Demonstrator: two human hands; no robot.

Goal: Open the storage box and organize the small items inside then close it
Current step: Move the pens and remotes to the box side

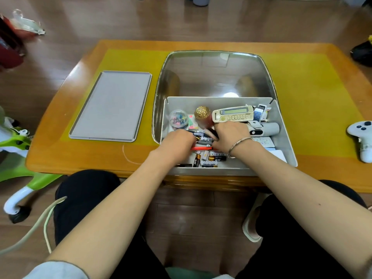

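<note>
1. Storage box (285,137), grey, sits open on the wooden table (322,81), at the near edge in front of the person. Its lid (112,105) lies flat on the table to the left, apart from the box.
2. Left hand (179,140) is inside the box, left-centre, knuckles up, fingers curled down into a pile of batteries (205,139). Fingertips hidden, so can't tell if it grips anything.
3. Right hand (231,135) is inside too, just right of the left hand, fingers bent down over the same batteries. Grip can't be told either. Bracelet (239,142) on that wrist.
4. Red pen (201,148) lies across the box floor between/under the two hands.
5. More batteries (209,159) lie loose near the front wall, one pack marked "Heybright".
6. Back row, left to right: clear round tub of coloured clips (178,119), bottle w/ gold cap (203,115), cream remote (233,114) leaning on its long side, marked "Shinco", then small white gadgets in the right corner, too jumbled to ID.
7. Grey cylinder (271,128) lies on its side by the right wall.
8. White game controller (362,137) on the table, well right of the box.
</note>
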